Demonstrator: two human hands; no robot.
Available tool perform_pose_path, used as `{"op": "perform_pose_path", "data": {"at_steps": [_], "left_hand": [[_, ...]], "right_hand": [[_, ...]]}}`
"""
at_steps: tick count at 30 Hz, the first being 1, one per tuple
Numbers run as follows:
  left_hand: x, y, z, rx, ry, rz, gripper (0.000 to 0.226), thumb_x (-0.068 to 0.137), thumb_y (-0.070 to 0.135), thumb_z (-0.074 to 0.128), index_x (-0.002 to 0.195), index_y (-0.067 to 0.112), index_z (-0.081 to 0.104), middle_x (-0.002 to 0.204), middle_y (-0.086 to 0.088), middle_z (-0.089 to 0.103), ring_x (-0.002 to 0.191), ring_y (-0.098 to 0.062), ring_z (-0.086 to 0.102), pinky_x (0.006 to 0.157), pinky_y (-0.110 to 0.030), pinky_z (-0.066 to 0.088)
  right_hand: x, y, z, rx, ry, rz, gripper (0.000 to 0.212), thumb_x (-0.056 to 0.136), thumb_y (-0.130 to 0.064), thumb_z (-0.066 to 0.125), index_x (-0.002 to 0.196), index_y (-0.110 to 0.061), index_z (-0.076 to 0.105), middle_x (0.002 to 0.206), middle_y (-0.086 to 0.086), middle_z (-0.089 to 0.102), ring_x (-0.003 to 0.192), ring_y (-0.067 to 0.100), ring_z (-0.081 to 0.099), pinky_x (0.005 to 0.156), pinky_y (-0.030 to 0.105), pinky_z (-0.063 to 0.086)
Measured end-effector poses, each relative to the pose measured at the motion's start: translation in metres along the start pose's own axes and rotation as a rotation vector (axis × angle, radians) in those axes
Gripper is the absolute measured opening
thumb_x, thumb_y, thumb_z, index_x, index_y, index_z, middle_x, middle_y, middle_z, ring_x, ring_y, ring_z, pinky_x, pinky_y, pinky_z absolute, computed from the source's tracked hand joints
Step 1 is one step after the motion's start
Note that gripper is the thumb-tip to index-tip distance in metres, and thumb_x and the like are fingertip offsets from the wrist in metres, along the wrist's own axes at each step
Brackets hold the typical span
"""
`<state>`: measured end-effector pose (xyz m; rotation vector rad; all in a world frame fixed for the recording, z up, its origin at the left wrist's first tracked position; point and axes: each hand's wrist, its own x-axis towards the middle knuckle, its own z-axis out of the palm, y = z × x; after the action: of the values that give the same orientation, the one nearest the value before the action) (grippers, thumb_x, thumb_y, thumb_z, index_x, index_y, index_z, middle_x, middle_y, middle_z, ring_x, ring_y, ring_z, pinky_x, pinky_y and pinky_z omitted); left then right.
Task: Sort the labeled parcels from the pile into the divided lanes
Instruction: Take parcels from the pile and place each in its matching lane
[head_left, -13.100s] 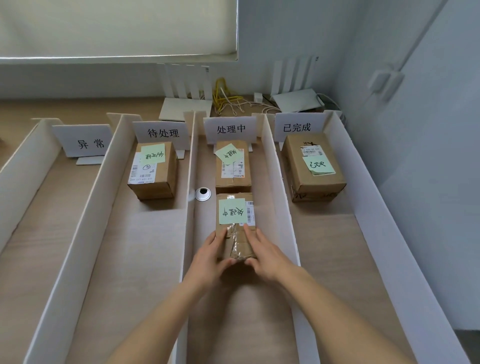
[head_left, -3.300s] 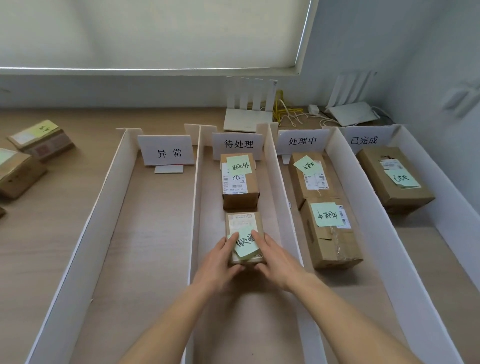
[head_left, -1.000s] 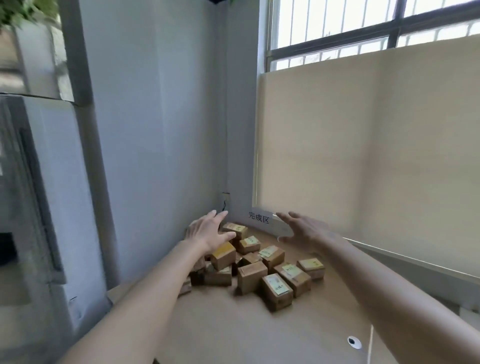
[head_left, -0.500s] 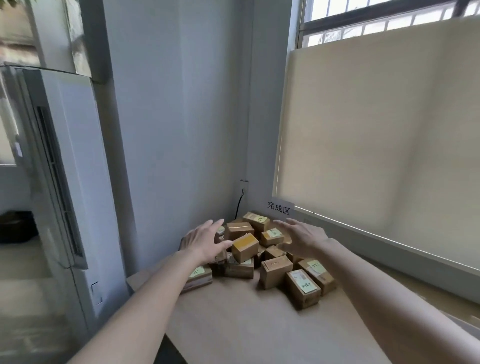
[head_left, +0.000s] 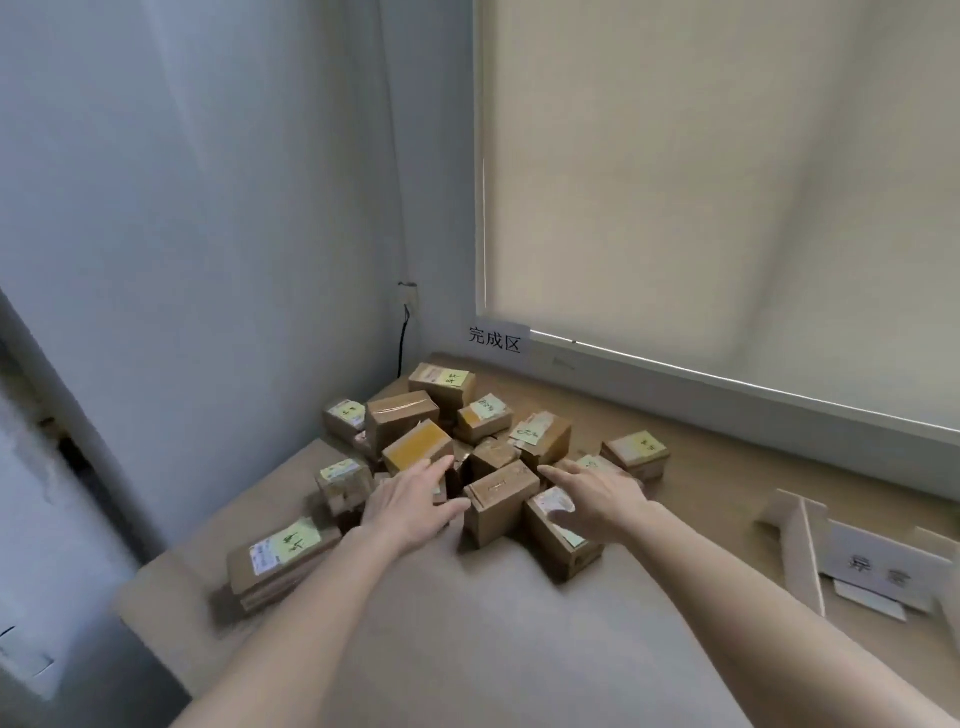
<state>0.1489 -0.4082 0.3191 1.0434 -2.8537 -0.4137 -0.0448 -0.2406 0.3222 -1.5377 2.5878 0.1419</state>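
Observation:
A pile of several small brown cardboard parcels (head_left: 457, 441), most with pale green sticky notes, lies in the table's far left corner. At its front stands a plain brown parcel (head_left: 498, 501) with no visible note. My left hand (head_left: 415, 501) reaches in on that parcel's left, fingers straight and spread, the thumb by its side. My right hand (head_left: 595, 499) hovers on its right, fingers extended, above a parcel with a white label (head_left: 558, 535). Neither hand holds anything. The first divided lane (head_left: 800, 551) shows at the right edge.
A flat parcel (head_left: 278, 553) lies nearest the table's left edge. A white sign (head_left: 494, 339) leans at the window sill behind the pile. A lane sign (head_left: 878, 564) stands at the right. A wall closes the left side, a blind the back.
The view has dropped and closed in on the pile. Both hands have moved down and forward to either side of the plain parcel at the pile's front.

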Motion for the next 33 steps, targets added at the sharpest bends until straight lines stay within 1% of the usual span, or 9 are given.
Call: {"op": "perform_pose_path", "data": {"at_steps": [3,7,10,13,17,21,27,30,33], "left_hand": [[0.040,0.011,0.051,-0.022,-0.054,0.034,0.073,0.092,0.065,0.051,0.155,0.040,0.023,0.160,0.004,0.031,0.143,-0.020,0.036,0.107,-0.043,0.044],[0.082,0.025,0.129,-0.037,-0.171,0.081,0.073,0.093,0.063,0.051,0.155,0.039,0.022,0.159,0.004,0.033,0.141,-0.020,0.039,0.108,-0.041,0.044],[0.109,0.032,0.187,-0.052,-0.257,0.102,0.075,0.093,0.062,0.051,0.156,0.037,0.019,0.161,0.003,0.029,0.145,-0.020,0.033,0.112,-0.040,0.038],[0.133,0.035,0.241,-0.078,-0.328,0.111,0.081,0.091,0.063,0.055,0.157,0.038,0.015,0.161,0.003,0.028,0.144,-0.020,0.034,0.110,-0.040,0.039],[0.160,0.037,0.292,-0.106,-0.350,0.122,0.086,0.089,0.065,0.056,0.157,0.040,0.010,0.160,0.005,0.030,0.142,-0.020,0.037,0.108,-0.039,0.042],[0.183,0.040,0.325,-0.172,-0.345,0.091,0.087,0.087,0.070,0.053,0.156,0.043,0.008,0.159,0.005,0.032,0.139,-0.021,0.041,0.104,-0.041,0.045],[0.196,0.047,0.346,-0.217,-0.369,0.094,0.085,0.088,0.068,0.053,0.156,0.041,0.009,0.159,0.004,0.031,0.138,-0.023,0.042,0.104,-0.042,0.045],[0.197,0.051,0.350,-0.226,-0.367,0.097,0.085,0.088,0.067,0.054,0.156,0.040,0.011,0.156,0.004,0.034,0.136,-0.023,0.044,0.101,-0.039,0.045],[0.195,0.051,0.353,-0.220,-0.367,0.104,0.086,0.088,0.067,0.054,0.157,0.039,0.010,0.154,0.005,0.036,0.133,-0.021,0.046,0.098,-0.037,0.045]], "right_hand": [[0.024,0.041,0.044,0.039,-0.080,0.078,0.072,0.099,-0.053,0.054,0.159,-0.043,0.015,0.165,-0.001,0.028,0.143,0.026,0.042,0.091,0.039,0.053],[0.054,0.081,0.107,0.078,-0.174,0.133,0.072,0.098,-0.055,0.053,0.159,-0.046,0.015,0.161,-0.003,0.033,0.138,0.025,0.046,0.089,0.039,0.055],[0.076,0.100,0.150,0.106,-0.237,0.150,0.072,0.100,-0.052,0.053,0.160,-0.042,0.014,0.159,-0.001,0.035,0.138,0.024,0.047,0.086,0.034,0.053],[0.099,0.115,0.190,0.154,-0.260,0.160,0.073,0.101,-0.051,0.052,0.161,-0.040,0.013,0.162,-0.003,0.030,0.140,0.022,0.045,0.082,0.028,0.052],[0.125,0.134,0.235,0.256,-0.272,0.217,0.075,0.101,-0.051,0.053,0.161,-0.042,0.009,0.168,-0.004,0.020,0.144,0.022,0.041,0.097,0.033,0.052],[0.149,0.145,0.265,0.311,-0.288,0.241,0.080,0.100,-0.052,0.053,0.160,-0.046,-0.001,0.171,0.000,0.007,0.147,0.027,0.037,0.110,0.040,0.045],[0.166,0.152,0.289,0.339,-0.273,0.259,0.078,0.099,-0.056,0.050,0.159,-0.048,0.001,0.171,0.001,0.004,0.149,0.029,0.033,0.110,0.045,0.044],[0.166,0.153,0.294,0.343,-0.237,0.269,0.073,0.099,-0.056,0.051,0.160,-0.044,0.012,0.167,0.003,0.016,0.143,0.028,0.040,0.105,0.044,0.048],[0.163,0.152,0.297,0.386,-0.224,0.258,0.069,0.097,-0.054,0.055,0.157,-0.046,0.021,0.152,0.004,0.032,0.129,0.026,0.051,0.097,0.042,0.052]]}}
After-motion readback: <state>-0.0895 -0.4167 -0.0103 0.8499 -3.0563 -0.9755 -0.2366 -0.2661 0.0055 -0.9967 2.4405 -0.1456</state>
